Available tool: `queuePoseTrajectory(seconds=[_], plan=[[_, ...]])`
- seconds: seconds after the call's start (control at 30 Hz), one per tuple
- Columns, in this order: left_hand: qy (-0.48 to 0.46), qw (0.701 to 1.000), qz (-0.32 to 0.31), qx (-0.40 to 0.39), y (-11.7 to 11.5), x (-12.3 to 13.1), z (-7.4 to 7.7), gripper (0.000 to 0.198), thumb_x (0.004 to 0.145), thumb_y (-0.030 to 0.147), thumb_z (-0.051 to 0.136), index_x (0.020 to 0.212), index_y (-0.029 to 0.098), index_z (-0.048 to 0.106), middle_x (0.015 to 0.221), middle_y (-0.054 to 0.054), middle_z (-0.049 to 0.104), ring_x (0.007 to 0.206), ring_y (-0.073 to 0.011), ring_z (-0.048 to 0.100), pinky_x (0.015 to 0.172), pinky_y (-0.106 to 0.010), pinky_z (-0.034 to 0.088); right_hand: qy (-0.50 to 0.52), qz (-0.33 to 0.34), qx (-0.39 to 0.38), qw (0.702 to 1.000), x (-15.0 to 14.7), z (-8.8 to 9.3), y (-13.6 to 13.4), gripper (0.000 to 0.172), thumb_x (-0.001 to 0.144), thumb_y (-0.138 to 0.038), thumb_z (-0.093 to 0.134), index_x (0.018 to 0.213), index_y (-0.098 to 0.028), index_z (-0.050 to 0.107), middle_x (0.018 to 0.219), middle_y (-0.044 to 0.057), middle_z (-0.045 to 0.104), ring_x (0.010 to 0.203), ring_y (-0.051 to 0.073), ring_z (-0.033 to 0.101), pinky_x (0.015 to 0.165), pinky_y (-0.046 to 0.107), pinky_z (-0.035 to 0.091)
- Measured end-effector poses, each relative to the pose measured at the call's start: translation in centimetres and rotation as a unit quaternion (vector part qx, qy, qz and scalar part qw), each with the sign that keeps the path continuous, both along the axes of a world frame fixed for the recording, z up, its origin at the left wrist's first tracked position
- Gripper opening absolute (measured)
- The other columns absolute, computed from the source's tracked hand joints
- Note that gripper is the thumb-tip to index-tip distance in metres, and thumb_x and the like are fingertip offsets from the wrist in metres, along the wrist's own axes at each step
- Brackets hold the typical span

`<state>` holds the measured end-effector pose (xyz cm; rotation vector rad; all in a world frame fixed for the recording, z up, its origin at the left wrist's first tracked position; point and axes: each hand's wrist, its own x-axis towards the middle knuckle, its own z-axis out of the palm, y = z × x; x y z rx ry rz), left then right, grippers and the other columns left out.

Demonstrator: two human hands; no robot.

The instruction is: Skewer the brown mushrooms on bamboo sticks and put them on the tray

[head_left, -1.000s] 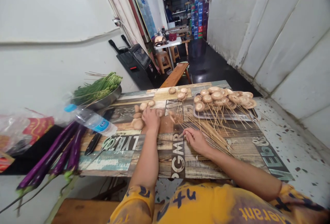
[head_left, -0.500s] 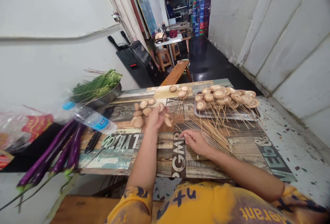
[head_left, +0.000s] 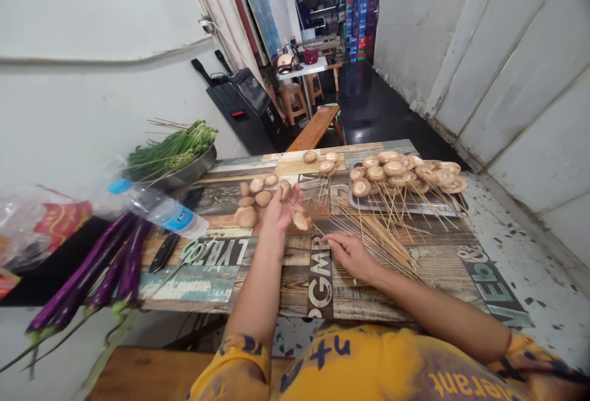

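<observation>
My left hand [head_left: 282,206] is raised a little over the table [head_left: 216,278], fingers curled round a pale mushroom [head_left: 301,220]. Loose mushrooms [head_left: 252,199] lie just left of it. My right hand [head_left: 350,253] rests on the table, its fingers pinching at the near ends of a spread of bamboo skewers [head_left: 378,232]; whether it grips one is unclear. Behind the skewers a metal tray [head_left: 415,207] holds several skewered mushrooms [head_left: 405,170].
A water bottle [head_left: 159,207], a knife [head_left: 168,244] and scissors [head_left: 191,259] lie left. Purple eggplants [head_left: 99,272] hang over the left edge. A metal bowl of green stalks [head_left: 173,158] stands at the back left. A wooden bench [head_left: 318,127] stands beyond the table.
My left hand has lifted off the mushroom pile, turned palm up and come right with a mushroom in it. My right hand has stayed at the skewers.
</observation>
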<state>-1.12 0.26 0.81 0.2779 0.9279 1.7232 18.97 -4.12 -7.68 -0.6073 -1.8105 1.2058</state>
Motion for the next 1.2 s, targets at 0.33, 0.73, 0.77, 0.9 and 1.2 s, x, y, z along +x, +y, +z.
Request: queuePoseTrajectory(seconds=[0.33,0.73,0.77,0.9,1.2], plan=[[0.019,0.999,-0.025,-0.012,-0.2,0.8,0.1,0.027,0.096,0.03,0.041,0.088,0.012,0.06,0.082,-0.007,0.068,0.074,-0.0129,0.065,0.073,-0.026,0.055,0.021,0.032,-0.103,0.994,0.6,0.7,0.2,0.033,0.088,-0.04,0.042,0.087,-0.014,0.062,0.049,-0.007,0.035,0.045,0.009,0.029,0.045,0.022,0.024],[0.007,0.999,-0.028,-0.024,-0.4,1.1,0.6,0.028,0.096,0.03,0.04,0.088,0.012,0.06,0.08,-0.006,0.067,0.07,-0.0125,0.064,0.07,-0.025,0.054,0.061,0.067,-0.166,0.982,0.4,0.8,0.1,0.036,0.088,-0.046,0.045,0.087,-0.013,0.06,0.047,-0.008,0.036,0.043,0.007,0.027,0.043,0.021,0.02],[0.006,0.999,-0.027,-0.024,-0.4,1.2,0.6,0.028,0.096,0.03,0.04,0.088,0.012,0.06,0.08,-0.006,0.067,0.07,-0.0124,0.064,0.071,-0.025,0.054,0.062,0.067,-0.165,0.982,0.4,0.8,0.1,0.036,0.088,-0.046,0.045,0.087,-0.014,0.06,0.047,-0.008,0.036,0.043,0.007,0.027,0.043,0.021,0.02],[0.003,0.999,-0.03,-0.02,-0.4,1.2,0.5,0.026,0.096,0.03,0.041,0.087,0.013,0.06,0.081,-0.006,0.067,0.071,-0.0122,0.064,0.072,-0.025,0.054,0.066,0.067,-0.166,0.982,0.3,0.8,0.1,0.035,0.088,-0.047,0.046,0.087,-0.015,0.06,0.047,-0.008,0.035,0.043,0.007,0.027,0.043,0.021,0.019],[0.021,0.999,-0.039,-0.024,-0.4,1.6,0.2,0.022,0.094,0.029,0.045,0.089,0.014,0.06,0.08,-0.005,0.067,0.068,-0.0121,0.064,0.068,-0.024,0.054,0.045,0.069,-0.167,0.982,0.3,0.9,0.0,0.036,0.087,-0.048,0.045,0.084,-0.015,0.059,0.046,-0.008,0.038,0.042,0.007,0.03,0.043,0.021,0.022]])
